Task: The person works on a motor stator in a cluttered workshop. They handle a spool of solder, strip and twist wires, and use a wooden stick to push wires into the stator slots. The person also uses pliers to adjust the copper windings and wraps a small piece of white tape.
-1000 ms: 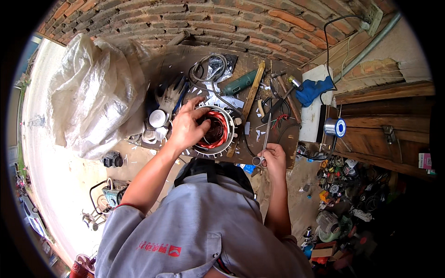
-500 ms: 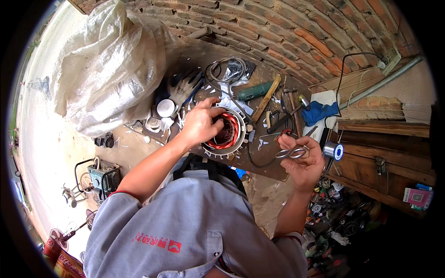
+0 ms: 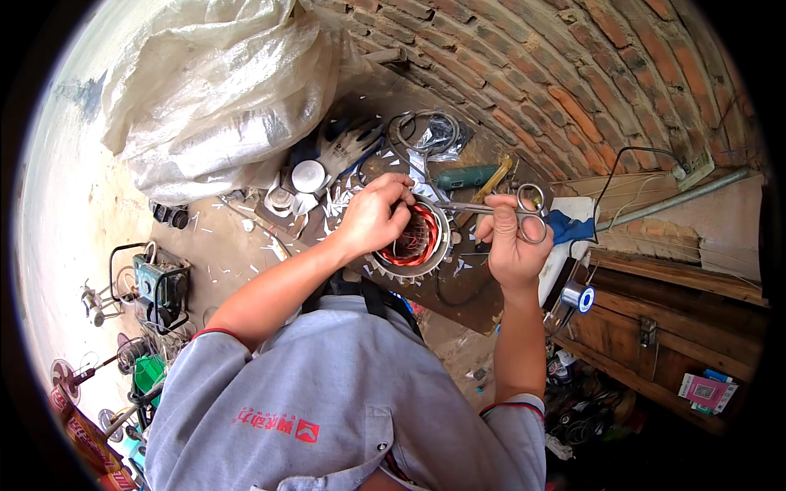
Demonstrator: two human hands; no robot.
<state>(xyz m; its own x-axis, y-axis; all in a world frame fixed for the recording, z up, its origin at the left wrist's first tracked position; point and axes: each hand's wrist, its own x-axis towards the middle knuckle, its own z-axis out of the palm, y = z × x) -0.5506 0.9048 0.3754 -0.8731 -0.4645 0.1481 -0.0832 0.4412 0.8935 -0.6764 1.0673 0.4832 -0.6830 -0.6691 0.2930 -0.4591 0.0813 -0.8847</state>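
A motor stator (image 3: 445,248), a metal ring lined with red copper windings (image 3: 426,255), stands on the work table in front of me. My left hand (image 3: 375,217) is curled over its upper left rim, fingers bent and thumb near the inside of the windings. What lies under those fingertips is hidden. In my right hand (image 3: 516,245) is a pair of long, slim scissors (image 3: 465,208) with ring handles. Their tips point left, at the stator's far edge close to my left fingers. The tips are too small to make out clearly.
Behind the stator lie a green cylindrical tool (image 3: 460,178), a coiled cable (image 3: 407,131) and work gloves (image 3: 340,151). White paper scraps surround a white round lid (image 3: 309,176). A solder spool (image 3: 578,297) stands at right. Plastic sheeting (image 3: 237,106) and a brick wall (image 3: 524,82) border the table.
My right hand has risen and turned, bringing the scissors level across to the stator's far rim. My left hand has shifted slightly along the rim, its fingers more bent. The view has swung a little.
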